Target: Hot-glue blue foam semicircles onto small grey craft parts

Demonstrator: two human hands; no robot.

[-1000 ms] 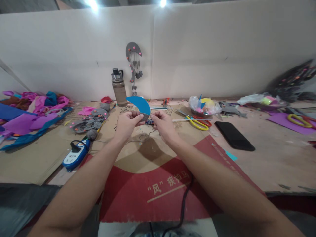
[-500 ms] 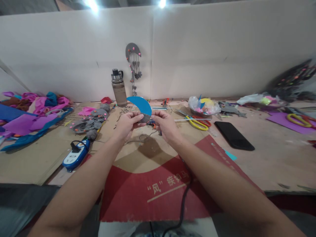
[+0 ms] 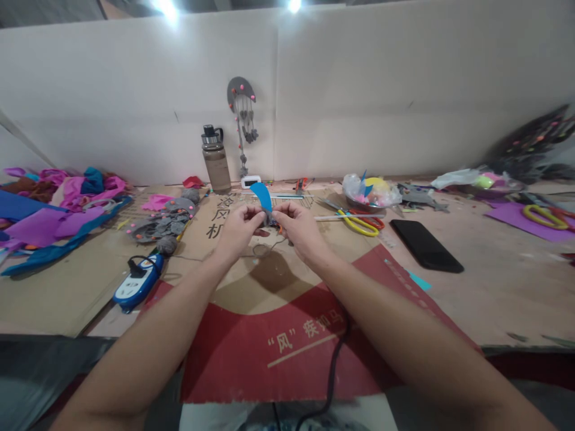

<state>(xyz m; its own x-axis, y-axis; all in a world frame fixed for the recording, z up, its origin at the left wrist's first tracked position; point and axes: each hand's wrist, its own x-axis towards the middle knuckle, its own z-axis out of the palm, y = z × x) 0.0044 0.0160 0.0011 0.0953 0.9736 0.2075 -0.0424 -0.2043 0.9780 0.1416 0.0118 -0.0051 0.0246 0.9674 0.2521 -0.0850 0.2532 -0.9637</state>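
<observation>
Cutout of curved blue material point(image 3: 261, 196) rises from between the left hand point(image 3: 241, 226) and the right hand point(image 3: 297, 226), both pinching its lower end above the cardboard sheet point(image 3: 242, 296), with a grey yarn ball point(image 3: 168, 245) to the left and yellow-handled scissors point(image 3: 354, 226) to the right.

Water bottle point(image 3: 217, 166) and black phone point(image 3: 426, 246)

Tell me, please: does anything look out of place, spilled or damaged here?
Nothing looks spilled, and the blue piece shows no clear damage. Slightly odd is a turquoise scrap at the right edge of the red cardboard: it lies alone, far from the coloured pile on the left.
</observation>
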